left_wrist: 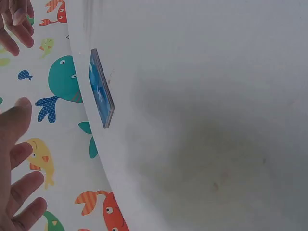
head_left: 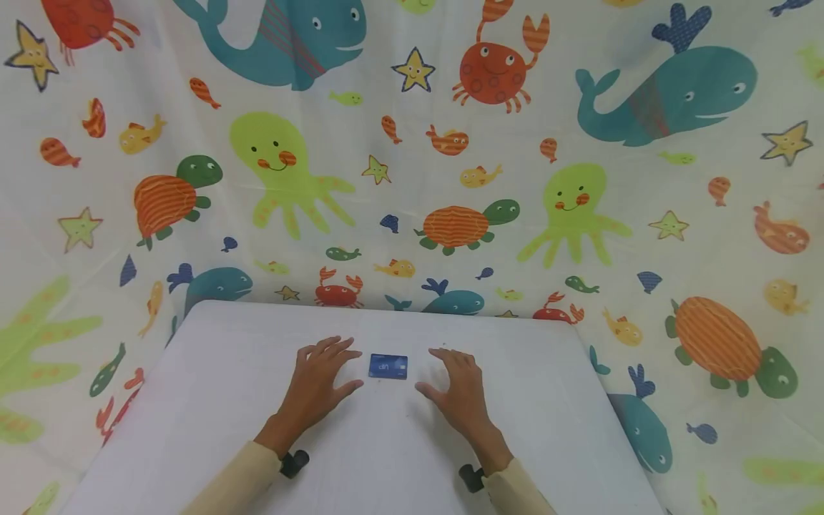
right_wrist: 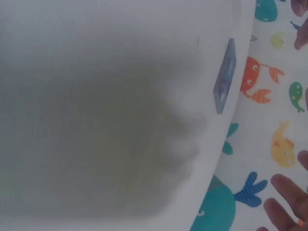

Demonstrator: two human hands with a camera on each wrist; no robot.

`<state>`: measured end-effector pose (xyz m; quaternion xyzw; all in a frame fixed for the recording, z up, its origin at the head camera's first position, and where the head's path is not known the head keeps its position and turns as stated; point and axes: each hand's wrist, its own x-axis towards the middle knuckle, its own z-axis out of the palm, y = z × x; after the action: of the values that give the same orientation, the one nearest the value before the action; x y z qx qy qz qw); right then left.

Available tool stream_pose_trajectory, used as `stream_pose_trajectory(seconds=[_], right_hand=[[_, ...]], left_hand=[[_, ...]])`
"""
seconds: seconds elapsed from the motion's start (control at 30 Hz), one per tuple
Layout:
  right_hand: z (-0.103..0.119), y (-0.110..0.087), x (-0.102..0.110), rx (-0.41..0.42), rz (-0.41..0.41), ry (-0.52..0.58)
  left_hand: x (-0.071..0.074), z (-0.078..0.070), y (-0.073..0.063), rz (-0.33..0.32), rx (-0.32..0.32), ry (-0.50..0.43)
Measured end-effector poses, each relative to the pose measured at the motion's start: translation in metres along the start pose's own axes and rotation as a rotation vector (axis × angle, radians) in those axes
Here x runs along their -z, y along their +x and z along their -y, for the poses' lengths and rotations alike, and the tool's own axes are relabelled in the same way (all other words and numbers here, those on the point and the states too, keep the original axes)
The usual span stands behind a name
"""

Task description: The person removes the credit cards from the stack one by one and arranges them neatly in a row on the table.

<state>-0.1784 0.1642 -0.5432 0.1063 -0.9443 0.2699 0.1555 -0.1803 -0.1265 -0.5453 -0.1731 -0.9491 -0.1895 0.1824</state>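
Observation:
A blue bank card [head_left: 388, 366] with pale lettering and a chip lies flat on the white table [head_left: 380, 458]. In the left wrist view the card [left_wrist: 100, 90] shows a thick, layered edge, like more than one card stacked. To its left my left hand [head_left: 325, 375] hovers with fingers spread and slightly bent, not touching it. My right hand [head_left: 458, 383] holds a similar pose on the other side, its thumb and fingers apart and nothing between them. From the right wrist the card [right_wrist: 224, 77] appears blurred, and only fingertips [right_wrist: 284, 192] of that hand show.
Behind the table hangs a white curtain [head_left: 386, 193] printed with sea animals. The table's far edge runs just beyond the card and hands. Each wrist wears a small black device, one on the left [head_left: 295, 463] and one on the right [head_left: 471, 478].

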Motion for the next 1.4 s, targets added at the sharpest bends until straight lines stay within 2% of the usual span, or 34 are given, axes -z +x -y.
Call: stream_pose_trajectory(seconds=[0.3, 0.5, 0.77, 1.03, 1.2, 1.4], right_hand=[[0.000, 0.004, -0.015, -0.041, 0.042, 0.042], [-0.003, 0.009, -0.027, -0.029, 0.072, 0.054], [-0.005, 0.018, -0.043, -0.036, 0.119, 0.053], [-0.004, 0.024, -0.052, -0.014, 0.133, 0.032], [-0.004, 0.030, -0.056, -0.013, 0.176, 0.008], [-0.006, 0.034, -0.060, -0.020, 0.222, 0.012]], left_hand=[[-0.017, 0.003, 0.005, -0.011, 0.027, -0.075], [-0.031, 0.007, 0.008, -0.010, 0.063, -0.136], [-0.046, 0.010, 0.012, 0.019, 0.098, -0.189], [-0.050, 0.008, 0.019, 0.068, 0.131, -0.208], [-0.050, 0.005, 0.024, 0.076, 0.132, -0.231], [-0.053, 0.004, 0.026, 0.113, 0.146, -0.238]])
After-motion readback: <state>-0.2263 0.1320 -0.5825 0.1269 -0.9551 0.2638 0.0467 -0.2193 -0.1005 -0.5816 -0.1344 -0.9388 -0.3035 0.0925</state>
